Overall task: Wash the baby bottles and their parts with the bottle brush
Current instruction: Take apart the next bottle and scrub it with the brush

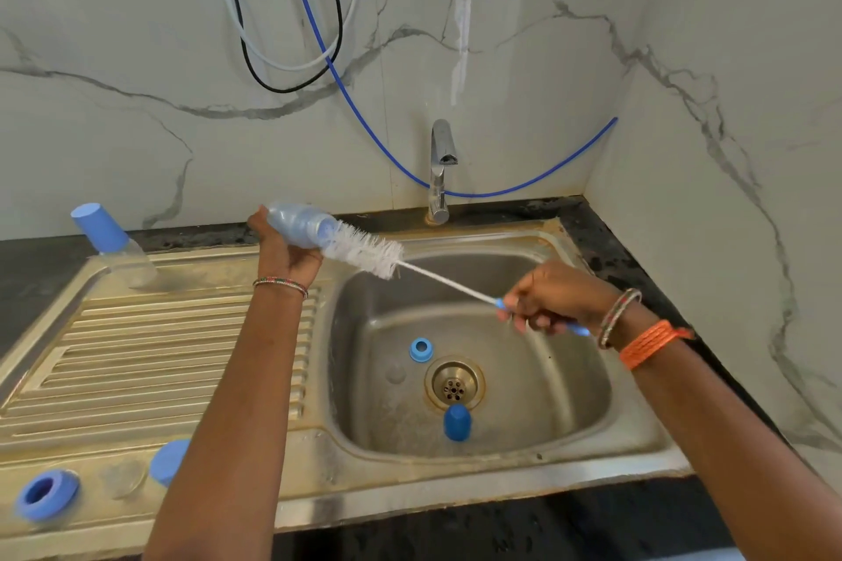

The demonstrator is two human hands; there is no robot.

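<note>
My left hand [282, 253] grips a clear baby bottle [300, 224], tilted with its mouth toward the right, above the sink's left rim. My right hand [553, 303] holds the blue handle of the bottle brush [364, 248]; its white bristles sit partly inside the bottle's mouth. In the sink basin [546, 383] lie a blue collar ring [421, 349] and a blue cap [457, 422] by the drain. A second bottle [114, 241] with a blue cap stands at the back of the drainboard. Another blue ring [45, 494], a clear teat [123, 476] and a blue cap [169, 461] lie at the drainboard's front.
The steel tap [441, 171] stands behind the basin with no water running. Ribbed drainboard [159, 346] is left of the basin. Marble walls close the back and right. Hoses [291, 36] hang on the back wall. A dark counter [615, 251] frames the sink.
</note>
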